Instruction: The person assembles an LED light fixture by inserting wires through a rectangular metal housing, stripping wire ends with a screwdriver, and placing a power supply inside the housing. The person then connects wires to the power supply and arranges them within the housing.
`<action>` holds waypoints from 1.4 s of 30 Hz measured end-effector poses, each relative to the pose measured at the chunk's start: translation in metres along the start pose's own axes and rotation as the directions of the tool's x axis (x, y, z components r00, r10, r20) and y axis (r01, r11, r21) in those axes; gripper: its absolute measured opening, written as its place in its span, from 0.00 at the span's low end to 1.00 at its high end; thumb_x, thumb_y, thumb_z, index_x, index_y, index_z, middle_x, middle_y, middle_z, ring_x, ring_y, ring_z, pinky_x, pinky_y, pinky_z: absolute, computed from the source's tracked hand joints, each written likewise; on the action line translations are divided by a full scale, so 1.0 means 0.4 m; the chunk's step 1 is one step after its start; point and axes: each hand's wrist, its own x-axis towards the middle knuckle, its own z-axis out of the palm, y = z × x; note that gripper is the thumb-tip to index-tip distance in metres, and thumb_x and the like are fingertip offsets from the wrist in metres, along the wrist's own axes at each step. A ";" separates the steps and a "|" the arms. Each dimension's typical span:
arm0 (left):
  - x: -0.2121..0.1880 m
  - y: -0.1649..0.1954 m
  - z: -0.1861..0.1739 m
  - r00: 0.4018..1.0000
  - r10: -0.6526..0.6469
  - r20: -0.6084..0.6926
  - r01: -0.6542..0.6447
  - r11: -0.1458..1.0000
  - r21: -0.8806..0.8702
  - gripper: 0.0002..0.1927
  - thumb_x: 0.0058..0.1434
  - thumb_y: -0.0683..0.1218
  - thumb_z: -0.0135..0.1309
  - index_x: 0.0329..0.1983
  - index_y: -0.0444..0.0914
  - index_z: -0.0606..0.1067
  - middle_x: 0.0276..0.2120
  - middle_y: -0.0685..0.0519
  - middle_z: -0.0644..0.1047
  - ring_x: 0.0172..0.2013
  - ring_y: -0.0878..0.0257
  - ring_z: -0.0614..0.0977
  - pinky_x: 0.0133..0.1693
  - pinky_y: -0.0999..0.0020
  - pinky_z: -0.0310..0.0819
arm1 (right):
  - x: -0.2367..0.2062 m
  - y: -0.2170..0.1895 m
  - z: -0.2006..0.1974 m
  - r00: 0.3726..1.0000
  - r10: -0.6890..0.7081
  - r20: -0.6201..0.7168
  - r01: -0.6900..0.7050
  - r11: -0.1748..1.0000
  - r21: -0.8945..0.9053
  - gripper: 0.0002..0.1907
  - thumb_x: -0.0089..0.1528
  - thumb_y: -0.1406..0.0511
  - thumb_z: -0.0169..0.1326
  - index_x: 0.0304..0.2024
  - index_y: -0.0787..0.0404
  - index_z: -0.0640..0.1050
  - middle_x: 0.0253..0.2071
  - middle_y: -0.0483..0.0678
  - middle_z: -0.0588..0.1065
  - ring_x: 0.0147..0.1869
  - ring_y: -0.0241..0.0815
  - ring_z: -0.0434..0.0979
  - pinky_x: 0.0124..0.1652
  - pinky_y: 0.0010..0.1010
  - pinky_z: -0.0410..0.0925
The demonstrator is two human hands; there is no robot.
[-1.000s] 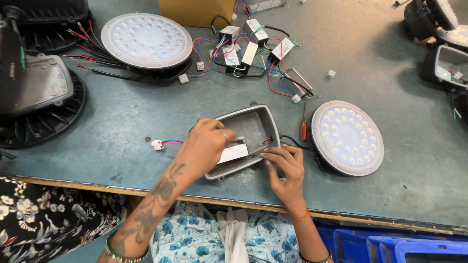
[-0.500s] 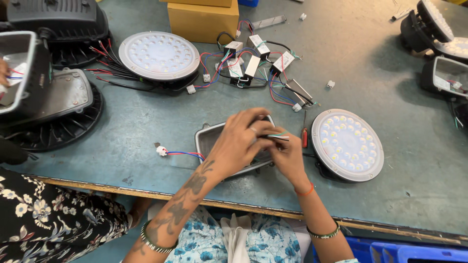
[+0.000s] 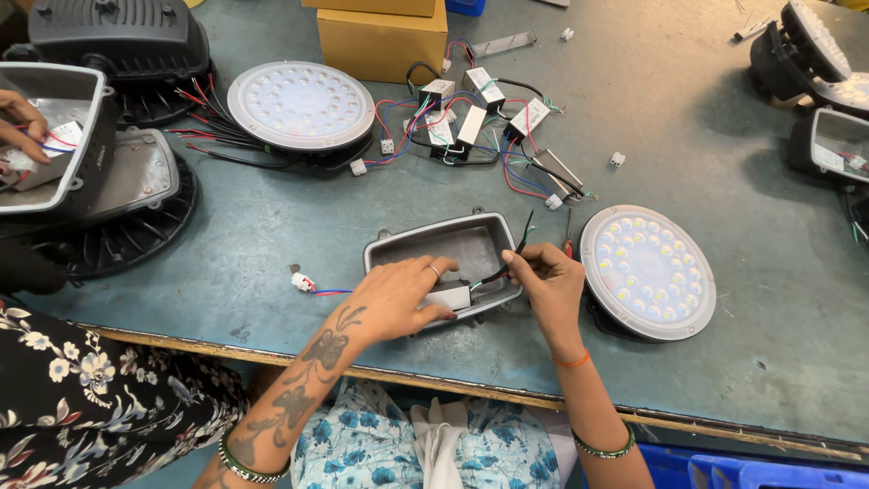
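Observation:
A grey metal housing tray (image 3: 425,237) lies on the table in front of me. My left hand (image 3: 396,297) rests on a small white driver box (image 3: 450,296) at the tray's near edge, pressing it down. My right hand (image 3: 547,281) pinches dark wires (image 3: 518,248) that rise from the tray's right end. A red and blue lead with a white connector (image 3: 303,282) trails out to the left of the tray. A round white LED lamp disc (image 3: 647,271) sits just right of my right hand.
Another round LED disc (image 3: 300,104) and several small wired driver boxes (image 3: 472,125) lie further back, before a yellow cardboard box (image 3: 381,36). Black finned lamp bodies (image 3: 127,204) stand left, where another person's hand (image 3: 23,122) works in a housing. More lamps (image 3: 819,54) sit far right.
My left hand has slid from the tray's middle to its near edge, uncovering the tray. My right hand now lifts the dark wires. The view has shifted so everything sits lower.

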 end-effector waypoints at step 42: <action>0.032 -0.043 0.013 0.971 0.027 0.239 -0.044 0.997 0.068 0.45 0.33 0.71 0.69 0.47 0.38 0.75 0.40 0.45 0.80 0.45 0.45 0.81 0.45 0.52 0.74 | -0.042 0.107 -0.006 0.991 -0.060 -0.121 0.088 0.966 0.244 0.05 0.63 0.71 0.61 0.37 0.68 0.77 0.32 0.46 0.77 0.32 0.31 0.76 0.33 0.23 0.69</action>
